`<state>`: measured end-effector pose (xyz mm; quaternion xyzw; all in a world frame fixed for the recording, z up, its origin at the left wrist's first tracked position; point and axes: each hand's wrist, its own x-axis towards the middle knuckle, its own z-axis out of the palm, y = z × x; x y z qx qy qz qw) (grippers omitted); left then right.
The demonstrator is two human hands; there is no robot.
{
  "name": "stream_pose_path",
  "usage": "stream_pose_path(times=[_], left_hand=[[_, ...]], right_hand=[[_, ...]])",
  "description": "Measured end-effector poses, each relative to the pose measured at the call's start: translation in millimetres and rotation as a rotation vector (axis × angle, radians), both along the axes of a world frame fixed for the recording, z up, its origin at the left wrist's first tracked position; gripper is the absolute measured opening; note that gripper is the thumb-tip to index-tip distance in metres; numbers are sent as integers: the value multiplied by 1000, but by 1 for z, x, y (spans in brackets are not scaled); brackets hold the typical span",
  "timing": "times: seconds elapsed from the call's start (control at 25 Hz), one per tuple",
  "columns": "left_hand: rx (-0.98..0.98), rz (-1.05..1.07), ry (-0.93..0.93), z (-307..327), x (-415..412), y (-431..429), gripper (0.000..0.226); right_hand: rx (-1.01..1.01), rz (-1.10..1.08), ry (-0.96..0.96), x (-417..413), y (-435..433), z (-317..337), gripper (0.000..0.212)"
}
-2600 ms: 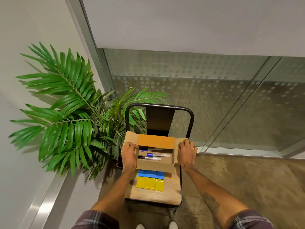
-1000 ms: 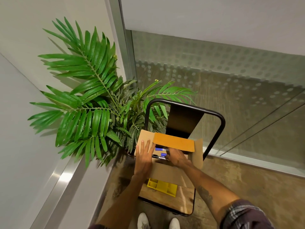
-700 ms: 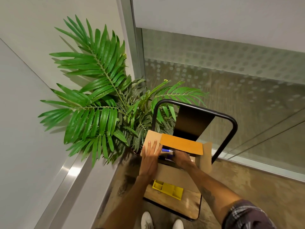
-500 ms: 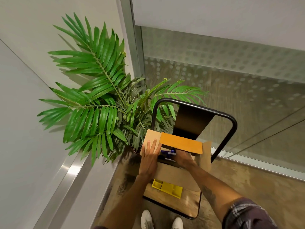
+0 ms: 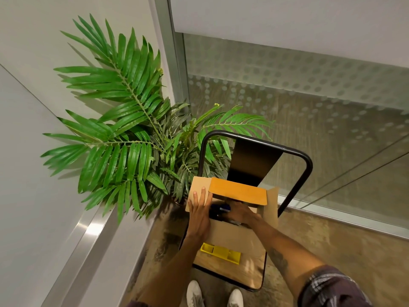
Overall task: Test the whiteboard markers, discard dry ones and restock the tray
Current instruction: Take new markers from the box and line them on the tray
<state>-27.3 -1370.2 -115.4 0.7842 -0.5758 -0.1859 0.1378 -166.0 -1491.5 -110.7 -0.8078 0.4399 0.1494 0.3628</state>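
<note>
**Spotter:** Where are the markers on your feed?

**Operator:** In the cardboard box (image 5: 234, 238) on the chair seat (image 5: 243, 273). I can see one blue marker (image 5: 221, 208) lying across the opening, just under the orange flap (image 5: 238, 192). My right hand (image 5: 238, 214) hides any others.

**Spotter:** And the hands?

**Operator:** My left hand (image 5: 199, 214) lies flat on the box's left flap, fingers straight, pinning it down. The right hand is down inside the box, over the markers. Its fingers are tucked out of sight, so I cannot tell whether they have closed on one.

**Spotter:** How would you do the pick well?

**Operator:** I'd take one marker at a time, pinched round the barrel rather than the cap, so the cap doesn't pop off in the box. I'd press the flap with the left hand so the box doesn't lift or slide with the pull. Then I'd bring the marker out toward me, clear of the orange flap.

**Spotter:** The tray?

**Operator:** The yellow tray (image 5: 221, 253) sits on the seat in front of the box, partly under the front flap. I see no markers in the part that shows, so I judge restocking is all ahead.
</note>
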Motion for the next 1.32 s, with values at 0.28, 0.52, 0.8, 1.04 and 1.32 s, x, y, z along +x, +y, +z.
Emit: stream_pose_path(times=[0.28, 0.52, 0.8, 1.04, 1.32], left_hand=[[57, 20, 24, 8, -3, -2, 85], [67, 14, 27, 11, -2, -2, 68], [96, 0, -51, 22, 0, -6, 73], [110, -14, -15, 18, 3, -4, 64], [71, -6, 16, 22, 3, -4, 63]], right_hand=[[38, 89, 78, 11, 3, -3, 51], [-70, 145, 92, 13, 7, -9, 52], [-118, 104, 170, 9, 8, -11, 57], [-131, 34, 219, 5, 9, -10, 58], [-136, 10, 248, 7, 10, -6, 60]])
